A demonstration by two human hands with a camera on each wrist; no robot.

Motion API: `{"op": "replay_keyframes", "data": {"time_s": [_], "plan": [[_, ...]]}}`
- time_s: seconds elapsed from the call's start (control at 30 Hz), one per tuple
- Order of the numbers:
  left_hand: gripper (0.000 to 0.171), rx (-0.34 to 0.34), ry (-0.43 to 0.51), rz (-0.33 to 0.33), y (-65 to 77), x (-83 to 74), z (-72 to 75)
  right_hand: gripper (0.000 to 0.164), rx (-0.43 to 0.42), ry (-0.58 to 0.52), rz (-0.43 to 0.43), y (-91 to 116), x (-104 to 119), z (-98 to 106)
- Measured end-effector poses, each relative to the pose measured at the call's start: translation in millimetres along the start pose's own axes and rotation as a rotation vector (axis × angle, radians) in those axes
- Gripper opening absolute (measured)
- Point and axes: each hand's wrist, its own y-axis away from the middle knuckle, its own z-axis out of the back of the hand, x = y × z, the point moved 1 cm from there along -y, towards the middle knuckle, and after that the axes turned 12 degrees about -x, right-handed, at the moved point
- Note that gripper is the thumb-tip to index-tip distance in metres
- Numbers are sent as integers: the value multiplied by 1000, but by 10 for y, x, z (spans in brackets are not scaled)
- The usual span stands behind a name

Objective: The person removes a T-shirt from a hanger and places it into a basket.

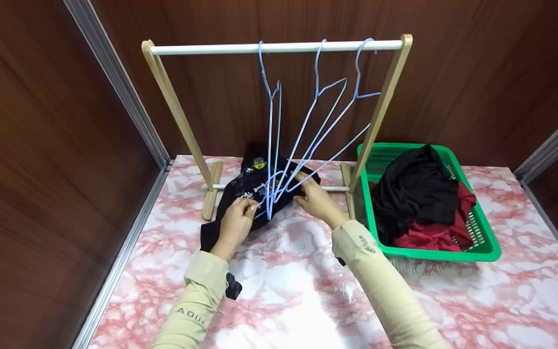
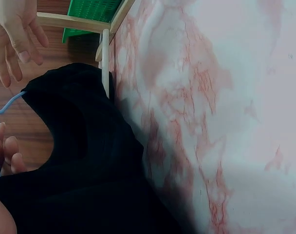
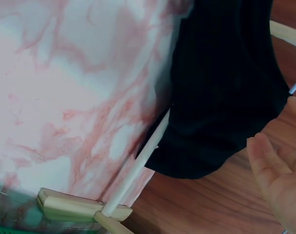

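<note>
A black shirt (image 1: 233,191) with a small colourful print lies spread below the rack, its neck opening showing in the left wrist view. A light-blue wire hanger (image 2: 10,103) runs into that opening. My left hand (image 1: 236,223) pinches the hanger near the neckline, fingers curled beside its wire. On the other side, my right hand (image 1: 320,201) is beside the shirt's shoulder. Its fingers (image 3: 262,151) are extended and hold nothing in the right wrist view. The part of the hanger inside the shirt is hidden by the fabric.
Three blue wire hangers (image 1: 308,114) hang from the white rail (image 1: 201,49) of a wooden-sided rack, in front of the shirt. At the right stands a green basket (image 1: 489,249) with black clothing (image 1: 412,189) and red clothing (image 1: 429,236). Brown panels surround the marbled table (image 1: 279,300).
</note>
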Motion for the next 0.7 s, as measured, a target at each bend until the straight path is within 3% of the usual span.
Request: {"op": "replay_keyframes", "data": {"time_s": [0.27, 0.7], "plan": [[16, -6, 16, -4, -2, 11, -3, 59, 2, -8, 28, -9, 23, -47], [16, -5, 58, -6, 12, 42, -17, 38, 62, 45, 59, 23, 67, -98]]}}
